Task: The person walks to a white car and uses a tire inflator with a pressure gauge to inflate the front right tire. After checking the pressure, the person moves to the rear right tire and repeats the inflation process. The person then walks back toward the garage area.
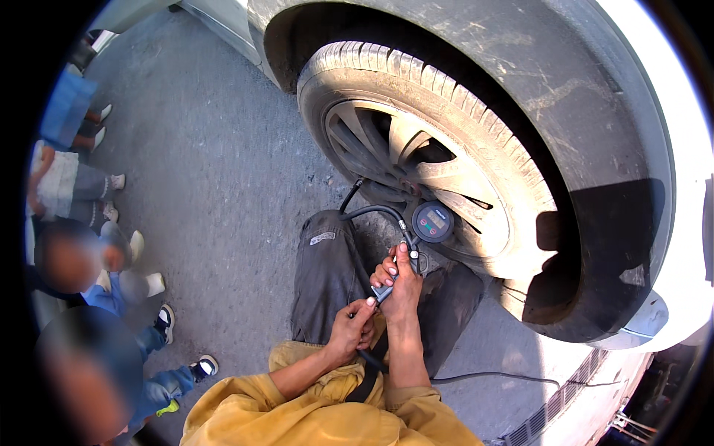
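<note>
My right hand [400, 288] is wrapped round the handle of a tire inflator, thumb up near its top. The inflator's round digital gauge [433, 221], dark with a small screen, stands just above that hand, in front of the wheel. From it a short black hose [374, 209] loops left to the rim, where its end chuck [358, 183] appears to sit at the valve; the valve itself is hidden. Lower down, my left hand [352, 331] is closed on the black air hose at the inflator's bottom end, fingers pinched together. The car wheel [439, 175] has a dusty tire and spoked rim.
A grey car fender [476, 37] arches over the wheel. My knees, in dark trousers [327, 275], are bent close to the tire. A black air line [498, 376] runs right across the ground towards a drain grate [550, 412]. Several people stand or sit along the left.
</note>
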Demonstrator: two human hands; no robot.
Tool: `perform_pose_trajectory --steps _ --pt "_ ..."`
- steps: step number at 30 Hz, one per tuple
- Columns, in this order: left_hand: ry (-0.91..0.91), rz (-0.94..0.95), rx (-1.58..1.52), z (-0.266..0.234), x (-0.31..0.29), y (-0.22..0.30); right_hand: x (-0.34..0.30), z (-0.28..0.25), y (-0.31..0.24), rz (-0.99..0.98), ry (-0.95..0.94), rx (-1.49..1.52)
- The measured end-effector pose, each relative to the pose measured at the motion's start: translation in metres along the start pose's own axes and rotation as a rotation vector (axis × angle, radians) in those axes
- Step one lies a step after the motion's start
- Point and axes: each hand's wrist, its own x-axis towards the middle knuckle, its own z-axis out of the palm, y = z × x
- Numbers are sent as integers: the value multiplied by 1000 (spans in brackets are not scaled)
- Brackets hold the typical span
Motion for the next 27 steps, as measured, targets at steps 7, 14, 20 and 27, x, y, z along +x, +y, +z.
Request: perform_pose_trajectory --steps 7,14,20,27 --pt "25 -38 -14 -2 -1 9 1 4 4 13 16 32" --pt "67 -7 -14 -1 -9 24 3 10 8 24 -42 119" --pt "51 10 -27 -9 -2 21 9 7 15 2 -80 107" --pt "66 -49 -61 -20 7 21 11 7 19 -32 -61 66"
